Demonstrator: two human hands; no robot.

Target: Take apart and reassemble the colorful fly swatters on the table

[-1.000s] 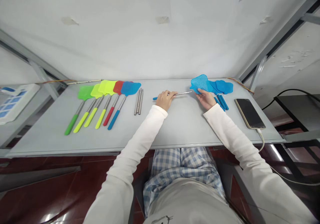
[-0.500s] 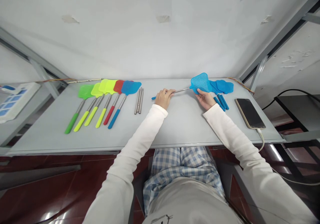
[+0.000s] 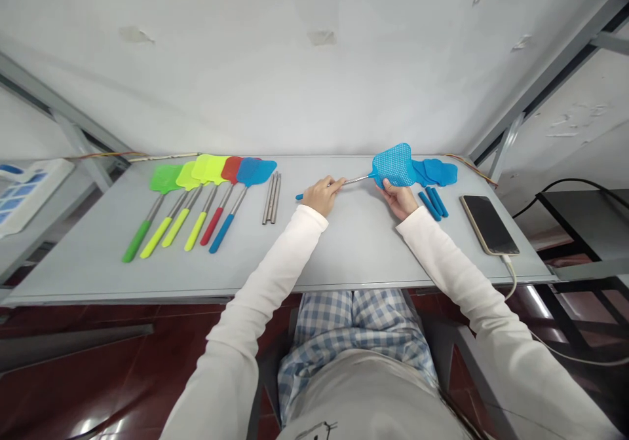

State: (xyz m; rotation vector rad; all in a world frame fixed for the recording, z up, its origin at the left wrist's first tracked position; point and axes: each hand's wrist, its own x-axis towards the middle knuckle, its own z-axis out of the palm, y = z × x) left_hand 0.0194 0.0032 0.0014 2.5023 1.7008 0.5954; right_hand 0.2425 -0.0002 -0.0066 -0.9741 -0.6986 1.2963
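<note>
A blue fly swatter with a metal rod is held between my two hands, above the grey table. My left hand is closed around its handle end; a blue tip sticks out to the left of the fingers. My right hand grips the lower edge of the mesh head, thumb on the near face. Right of that hand lie several blue swatter heads in an overlapping pile and a few loose blue handle grips. Left of my left hand lie metal rods side by side.
A row of swatters with green, yellow, red and blue heads lies on the left of the table. A phone with a charging cable is at the right. A wall stands behind, and metal frame posts rise at both sides.
The held swatter's head has shifted very slightly left along with my right hand, and its mesh faces me a little more. My left hand keeps its hold on the handle end.
</note>
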